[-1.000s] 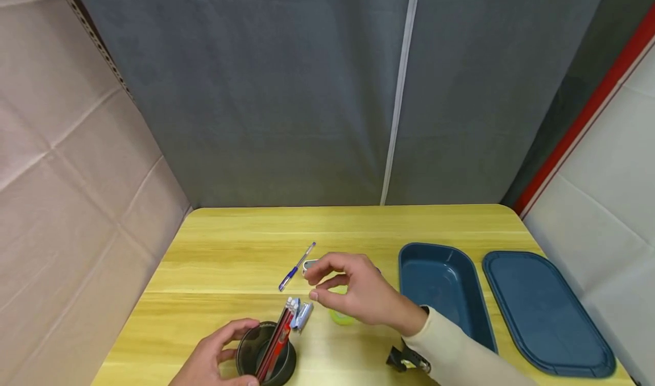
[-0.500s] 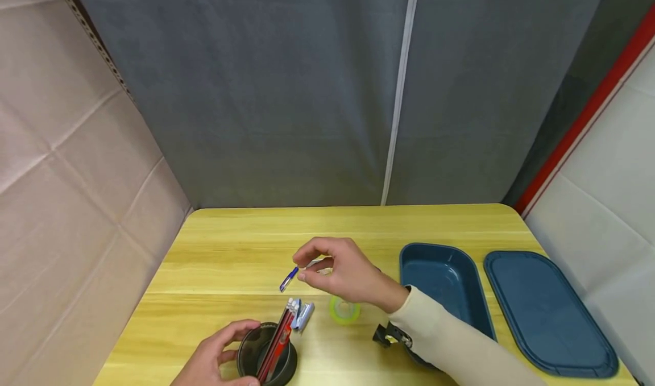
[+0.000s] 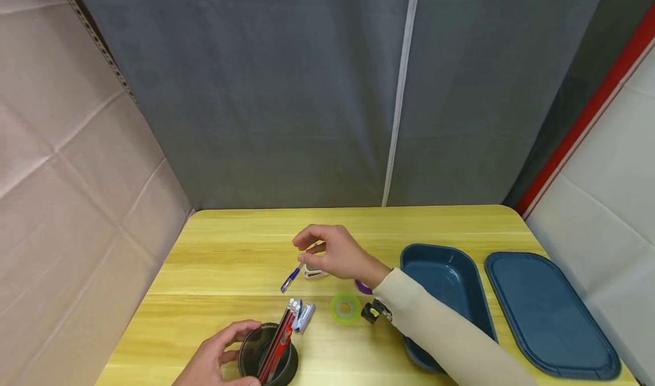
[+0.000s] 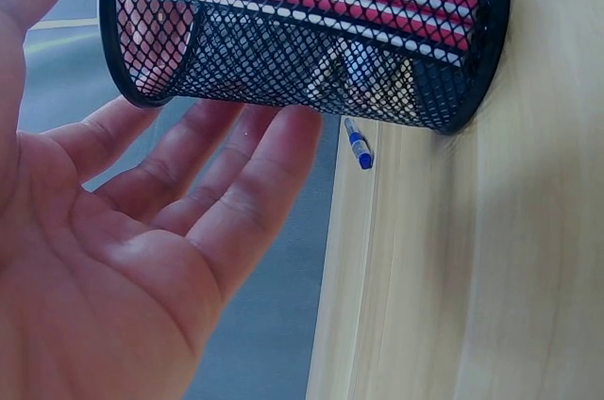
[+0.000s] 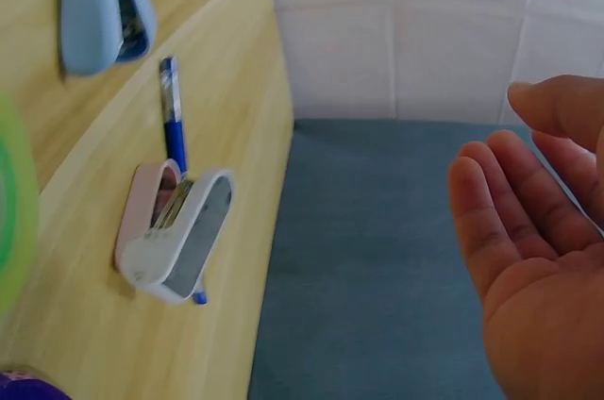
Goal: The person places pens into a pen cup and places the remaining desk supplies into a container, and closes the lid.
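Observation:
My left hand grips a black mesh pen holder with thumb and fingers around its sides. Several red pencils lean inside it, white ends outward. My right hand hovers over the table with fingers loosely bent and nothing between them. Beneath its fingertips in the head view lies a blue pen. The right wrist view shows this pen passing behind a white and pink stapler, with the right hand well apart from both.
A light blue stapler lies beyond the pen holder, beside a green tape roll. A purple object is partly hidden by the right arm. At right are a dark blue bin and its lid.
My right hand has moved away from me and slightly left, from over the tape roll to above the pen, uncovering the tape roll and purple object. The left hand and pen holder stay put.

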Tool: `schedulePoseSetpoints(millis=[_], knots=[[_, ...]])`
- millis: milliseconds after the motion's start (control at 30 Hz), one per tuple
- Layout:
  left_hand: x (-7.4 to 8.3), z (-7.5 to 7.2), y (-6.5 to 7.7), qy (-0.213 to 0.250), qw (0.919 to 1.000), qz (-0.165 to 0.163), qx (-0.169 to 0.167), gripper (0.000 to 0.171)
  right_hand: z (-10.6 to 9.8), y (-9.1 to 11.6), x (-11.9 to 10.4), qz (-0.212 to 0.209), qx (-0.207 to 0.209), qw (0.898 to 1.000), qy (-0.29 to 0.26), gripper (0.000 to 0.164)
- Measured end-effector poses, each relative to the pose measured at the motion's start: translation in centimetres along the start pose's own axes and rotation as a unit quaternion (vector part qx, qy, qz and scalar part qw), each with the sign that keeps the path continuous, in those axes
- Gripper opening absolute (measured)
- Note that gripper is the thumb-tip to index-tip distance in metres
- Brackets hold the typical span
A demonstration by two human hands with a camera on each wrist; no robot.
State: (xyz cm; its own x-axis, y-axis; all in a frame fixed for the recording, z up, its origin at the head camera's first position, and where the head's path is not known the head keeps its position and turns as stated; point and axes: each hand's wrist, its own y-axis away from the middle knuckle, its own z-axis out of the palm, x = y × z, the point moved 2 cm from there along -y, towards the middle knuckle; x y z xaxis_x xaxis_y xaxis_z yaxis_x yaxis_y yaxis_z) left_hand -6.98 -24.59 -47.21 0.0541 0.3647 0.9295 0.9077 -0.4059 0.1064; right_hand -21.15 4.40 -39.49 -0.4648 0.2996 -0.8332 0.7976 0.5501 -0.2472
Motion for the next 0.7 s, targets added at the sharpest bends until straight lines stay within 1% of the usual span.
schedulePoseSetpoints(millis=[167,333,500,700], knots=[[0.0,0.1,0.0,-0.004,1.0,0.004,-0.003,0.065,0.4,-1.1,1.8,-0.004,-0.015,1.0,-0.005,0.025],[0.1,0.0,0.0,-0.006,0.9999,-0.009,-0.003,0.066,1.0,-2.1,3.4,0.004,-0.026,1.0,-0.002,0.024],[0.1,0.0,0.0,-0.004,0.9999,-0.015,-0.001,0.066,1.8,-3.1,4.7,0.025,-0.037,0.999,0.013,0.024],[0.1,0.1,-0.1,-0.001,0.9999,-0.011,0.003,0.067,2.6,-4.0,6.1,0.049,-0.057,0.996,0.04,0.025]])
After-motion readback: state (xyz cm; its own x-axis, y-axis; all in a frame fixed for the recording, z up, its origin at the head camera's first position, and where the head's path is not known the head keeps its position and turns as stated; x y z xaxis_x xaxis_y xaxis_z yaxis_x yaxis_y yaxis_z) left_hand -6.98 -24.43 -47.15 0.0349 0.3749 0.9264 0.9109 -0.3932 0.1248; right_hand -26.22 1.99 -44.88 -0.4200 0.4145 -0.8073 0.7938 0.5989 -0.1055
